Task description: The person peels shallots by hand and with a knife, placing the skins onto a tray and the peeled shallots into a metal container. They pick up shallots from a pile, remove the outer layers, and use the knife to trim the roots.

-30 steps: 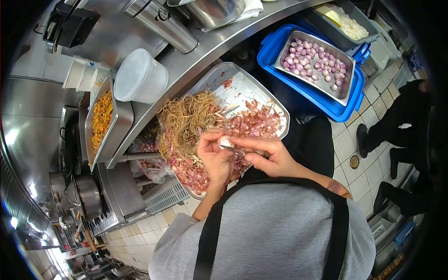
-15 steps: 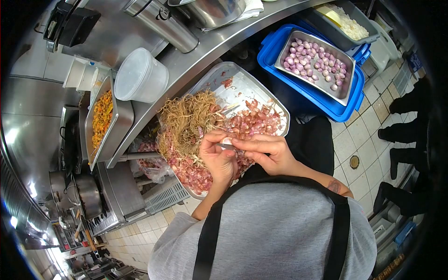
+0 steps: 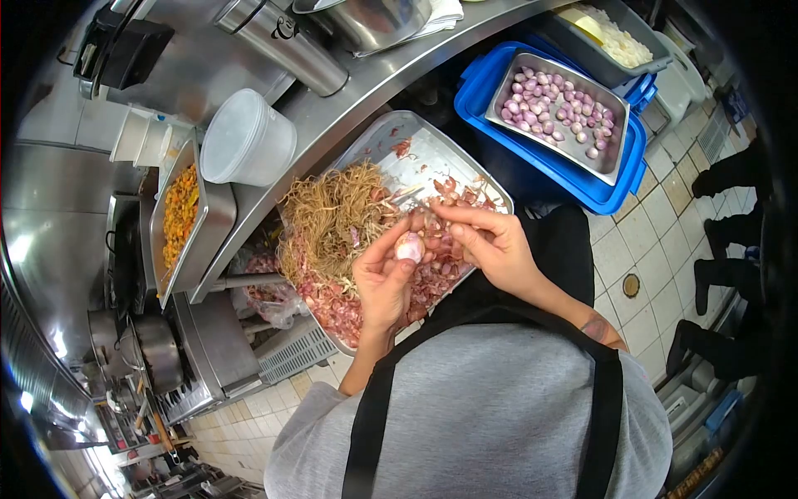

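A pale, pink-tinged shallot (image 3: 409, 247) sits between the fingers and thumb of my left hand (image 3: 384, 287). Just right of it, my right hand (image 3: 496, 254) is closed in a pinch; whatever lies between its fingertips is blurred and cannot be made out. Both hands are above a large metal tray (image 3: 432, 154). A tangle of stringy brown roots (image 3: 337, 208) covers its left part. Reddish shallot skins (image 3: 345, 314) lie along the near side and to the right.
A steel pan of peeled shallots (image 3: 573, 158) rests on a blue lid (image 3: 611, 195) at upper right. Behind it is a grey tub (image 3: 661, 62). A steel counter (image 3: 366, 96) bears a white plastic bucket (image 3: 258, 141). Dark-clothed legs (image 3: 723, 274) stand at far right.
My right hand has moved slightly up and away from the left, leaving the shallot more exposed. The grey blade seen between the hands earlier no longer shows clearly.
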A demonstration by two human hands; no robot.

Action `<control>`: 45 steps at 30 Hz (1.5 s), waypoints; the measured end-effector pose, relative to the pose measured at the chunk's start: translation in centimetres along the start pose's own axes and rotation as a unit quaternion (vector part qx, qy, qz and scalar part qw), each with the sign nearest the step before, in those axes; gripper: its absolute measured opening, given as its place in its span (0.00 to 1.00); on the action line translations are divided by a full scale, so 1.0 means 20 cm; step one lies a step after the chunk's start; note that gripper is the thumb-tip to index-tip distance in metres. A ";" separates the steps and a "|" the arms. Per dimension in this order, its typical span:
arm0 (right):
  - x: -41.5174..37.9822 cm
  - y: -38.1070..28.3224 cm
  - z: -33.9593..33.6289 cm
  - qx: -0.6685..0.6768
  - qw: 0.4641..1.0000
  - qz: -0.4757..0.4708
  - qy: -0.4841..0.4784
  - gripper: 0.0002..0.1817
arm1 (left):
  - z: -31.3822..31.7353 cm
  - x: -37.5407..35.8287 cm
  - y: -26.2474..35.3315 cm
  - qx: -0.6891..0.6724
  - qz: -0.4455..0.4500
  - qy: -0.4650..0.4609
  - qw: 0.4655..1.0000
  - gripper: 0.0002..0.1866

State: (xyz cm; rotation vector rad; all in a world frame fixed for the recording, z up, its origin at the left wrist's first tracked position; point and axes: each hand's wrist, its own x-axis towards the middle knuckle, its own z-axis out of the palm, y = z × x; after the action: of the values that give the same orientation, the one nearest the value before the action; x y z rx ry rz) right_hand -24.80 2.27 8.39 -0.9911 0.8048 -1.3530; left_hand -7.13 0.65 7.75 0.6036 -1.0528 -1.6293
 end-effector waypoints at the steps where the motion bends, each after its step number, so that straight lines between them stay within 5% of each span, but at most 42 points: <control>1: 0.00 0.01 0.00 -0.029 0.999 -0.021 0.026 0.14 | 0.02 0.01 0.01 -0.005 0.000 -0.005 1.000 0.24; 9: -0.01 0.00 0.00 -0.208 0.974 -0.081 0.026 0.15 | 0.04 0.04 0.04 -0.046 -0.017 0.061 0.997 0.26; 12: 0.00 -0.01 0.02 -0.212 0.967 -0.144 0.004 0.17 | 0.02 0.03 0.01 -0.084 -0.005 0.064 0.994 0.25; 18: -0.05 -0.02 0.07 -0.160 0.981 -0.092 -0.059 0.20 | 0.01 0.04 -0.05 -0.154 0.015 0.070 0.986 0.20; 19: -0.03 0.03 0.08 -0.169 0.972 -0.153 -0.048 0.20 | 0.03 0.04 -0.05 -0.162 0.018 0.074 0.984 0.20; 22: -0.04 0.03 0.07 -0.173 0.972 -0.137 -0.080 0.21 | 0.04 0.03 -0.06 -0.167 0.022 0.060 0.984 0.20; 31: -0.04 0.02 0.05 -0.230 0.961 -0.135 -0.078 0.19 | 0.03 0.03 -0.08 -0.173 0.021 0.045 0.984 0.18; 34: -0.03 0.05 0.06 -0.214 0.954 -0.198 -0.065 0.18 | 0.03 0.02 -0.07 -0.170 0.009 0.054 0.984 0.19; 37: -0.06 0.01 0.05 0.073 0.989 0.078 -0.101 0.17 | 0.01 0.02 -0.03 -0.159 -0.013 0.035 0.987 0.21; 40: -0.04 -0.03 0.02 0.145 0.977 0.129 -0.084 0.17 | -0.01 0.01 -0.01 -0.152 -0.018 0.012 0.988 0.24; 45: -0.01 0.01 -0.02 0.059 0.997 0.054 -0.011 0.18 | 0.02 0.01 0.01 -0.108 -0.042 0.010 0.993 0.25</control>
State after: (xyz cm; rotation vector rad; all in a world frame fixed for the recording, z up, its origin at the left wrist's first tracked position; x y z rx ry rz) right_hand -25.12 2.47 8.09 -0.8570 0.7431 -1.2799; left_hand -7.41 0.55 8.08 0.5241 -0.8325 -1.7784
